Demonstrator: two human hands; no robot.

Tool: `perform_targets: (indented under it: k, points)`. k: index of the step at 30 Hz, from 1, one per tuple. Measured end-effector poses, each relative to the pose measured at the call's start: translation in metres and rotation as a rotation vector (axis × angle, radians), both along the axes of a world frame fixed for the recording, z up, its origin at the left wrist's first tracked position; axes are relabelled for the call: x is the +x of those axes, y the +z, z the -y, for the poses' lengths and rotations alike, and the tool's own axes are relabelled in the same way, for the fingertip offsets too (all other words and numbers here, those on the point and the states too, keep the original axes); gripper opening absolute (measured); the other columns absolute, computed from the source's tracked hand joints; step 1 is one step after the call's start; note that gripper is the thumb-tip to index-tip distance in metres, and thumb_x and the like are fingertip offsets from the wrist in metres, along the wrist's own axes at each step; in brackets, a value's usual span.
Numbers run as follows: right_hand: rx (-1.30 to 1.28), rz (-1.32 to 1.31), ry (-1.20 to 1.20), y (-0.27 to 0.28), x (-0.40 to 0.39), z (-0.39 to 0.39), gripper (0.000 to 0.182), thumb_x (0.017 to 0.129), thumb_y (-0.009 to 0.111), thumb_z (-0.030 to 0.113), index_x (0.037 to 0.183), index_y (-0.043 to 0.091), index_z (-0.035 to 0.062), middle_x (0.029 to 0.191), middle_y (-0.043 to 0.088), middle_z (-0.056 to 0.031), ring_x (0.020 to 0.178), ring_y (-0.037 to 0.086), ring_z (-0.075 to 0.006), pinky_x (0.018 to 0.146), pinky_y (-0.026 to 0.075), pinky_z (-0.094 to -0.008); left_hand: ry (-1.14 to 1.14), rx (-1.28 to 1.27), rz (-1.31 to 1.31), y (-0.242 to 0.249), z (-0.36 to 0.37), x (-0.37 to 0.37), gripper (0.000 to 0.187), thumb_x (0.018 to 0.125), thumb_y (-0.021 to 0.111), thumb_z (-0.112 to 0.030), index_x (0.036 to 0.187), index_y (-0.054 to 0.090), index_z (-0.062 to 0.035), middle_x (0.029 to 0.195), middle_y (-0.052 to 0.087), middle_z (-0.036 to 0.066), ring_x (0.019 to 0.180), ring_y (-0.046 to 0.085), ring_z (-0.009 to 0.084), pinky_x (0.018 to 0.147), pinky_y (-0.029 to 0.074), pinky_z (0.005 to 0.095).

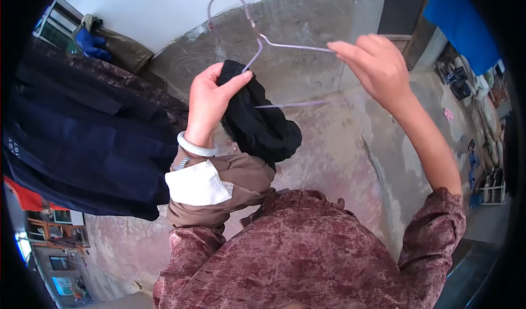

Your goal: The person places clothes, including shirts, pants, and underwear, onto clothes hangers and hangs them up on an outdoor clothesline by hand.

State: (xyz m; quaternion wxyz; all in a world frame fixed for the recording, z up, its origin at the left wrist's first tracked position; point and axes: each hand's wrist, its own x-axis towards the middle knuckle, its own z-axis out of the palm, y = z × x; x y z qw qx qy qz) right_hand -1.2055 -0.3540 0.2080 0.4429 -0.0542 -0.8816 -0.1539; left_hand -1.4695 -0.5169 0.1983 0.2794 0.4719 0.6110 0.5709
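Note:
A thin wire clothes hanger [296, 47] is held up in front of me, its hook pointing up and left. My right hand [378, 70] pinches the hanger's right shoulder. With thumb and fingers, my left hand [207, 98] grips a bunched black garment [257, 117] together with the hanger's left shoulder. The hanger's lower bar shows to the right of the black cloth; the rest of that bar is hidden behind it. Over my left forearm lies a brown garment [249, 172] with a white panel [200, 184]. A pale bangle [195, 146] circles my left wrist.
Dark navy clothes [93, 150] hang close on the left, with red cloth [30, 195] below them. Blue cloth [466, 24] hangs at upper right. Ahead stands a grey-and-white wall [307, 29]. A white rack [494, 193] and a small pink item [448, 114] are at right.

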Motion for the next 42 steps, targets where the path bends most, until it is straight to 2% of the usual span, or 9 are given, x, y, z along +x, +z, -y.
perform_targets:
  k: [4,8,14,19,25,32,35,37,42]
  points:
    - [0.193,-0.312,0.146,-0.004,-0.010,0.027,0.034,0.072,0.068,0.007,0.106,0.067,0.0119,0.094,0.060,-0.0066,0.084,0.058,-0.0257,0.072,0.045,-0.0359,0.098,0.067,-0.008,-0.002,-0.010,0.005,0.013,0.083,0.071,-0.011,0.087,0.065,0.0006,0.073,0.065,0.000,0.062,0.057,0.0055,0.056,0.044,0.0200]
    - [-0.564,0.102,0.411,-0.084,-0.039,0.087,0.034,0.077,0.070,0.025,0.104,0.065,0.0054,0.096,0.061,-0.0098,0.093,0.058,-0.0260,0.090,0.041,-0.0455,0.112,0.121,0.057,0.005,-0.012,0.014,0.014,0.084,0.072,-0.013,0.088,0.066,-0.0003,0.075,0.065,-0.001,0.063,0.056,0.0046,0.058,0.043,0.0192]
    - [-0.523,0.490,0.203,-0.143,-0.014,0.030,0.039,0.073,0.070,0.043,0.090,0.066,0.0086,0.089,0.059,-0.0055,0.099,0.055,-0.0262,0.104,0.025,-0.0548,0.194,0.081,-0.122,0.012,-0.005,0.011,0.015,0.084,0.072,-0.015,0.086,0.067,-0.0010,0.073,0.064,-0.002,0.061,0.055,0.0039,0.057,0.043,0.0190]
    - [-0.355,0.438,-0.024,-0.082,0.048,-0.002,0.029,0.072,0.072,0.037,0.082,0.063,0.0104,0.092,0.062,-0.0018,0.100,0.053,-0.0246,0.087,0.033,-0.0469,0.302,-0.006,-0.353,-0.005,-0.006,-0.008,0.020,0.084,0.073,-0.021,0.092,0.069,-0.0026,0.073,0.063,-0.004,0.062,0.054,0.0028,0.054,0.045,0.0195]
    - [-0.393,0.372,-0.101,-0.040,0.091,-0.010,0.024,0.074,0.072,0.025,0.082,0.061,0.0054,0.100,0.063,-0.0022,0.098,0.055,-0.0238,0.083,0.037,-0.0373,0.463,-0.016,-0.787,-0.009,-0.013,-0.009,0.031,0.077,0.075,-0.031,0.081,0.064,-0.0022,0.068,0.058,0.009,0.056,0.056,0.0244,0.053,0.042,0.0315]
    - [-0.502,0.312,-0.230,-0.010,0.099,0.006,0.020,0.073,0.073,0.015,0.083,0.060,0.0027,0.100,0.063,-0.0084,0.092,0.061,-0.0278,0.075,0.049,-0.0383,0.455,0.146,-1.106,-0.001,-0.023,0.010,0.029,0.074,0.076,-0.031,0.076,0.063,-0.0052,0.067,0.055,0.011,0.062,0.057,0.0300,0.055,0.044,0.0374]
    - [-0.387,0.127,0.054,0.000,0.075,0.024,0.021,0.072,0.074,0.012,0.085,0.059,0.0032,0.096,0.062,-0.0111,0.086,0.062,-0.0295,0.072,0.051,-0.0372,0.500,0.259,-1.031,0.001,-0.033,0.023,0.028,0.075,0.076,-0.030,0.079,0.065,-0.0051,0.069,0.055,0.010,0.061,0.056,0.0288,0.054,0.043,0.0360]
    - [-0.469,0.089,0.176,0.008,0.065,0.037,0.041,0.071,0.076,0.011,0.107,0.058,0.0042,0.122,0.054,-0.0131,0.109,0.056,-0.0318,0.086,0.049,-0.0384,0.448,0.300,-0.781,0.000,-0.038,0.020,0.027,0.077,0.076,-0.028,0.081,0.066,-0.0035,0.065,0.055,0.007,0.054,0.052,0.0205,0.052,0.041,0.0321]
    - [-0.515,-0.222,-0.146,-0.003,0.062,0.034,0.045,0.074,0.075,0.015,0.113,0.057,0.0045,0.118,0.054,-0.0129,0.108,0.054,-0.0335,0.094,0.043,-0.0411,0.318,0.201,-0.423,0.006,-0.026,0.009,0.027,0.078,0.076,-0.025,0.078,0.065,-0.0007,0.055,0.049,-0.001,0.053,0.040,0.0050,0.049,0.032,0.0247]
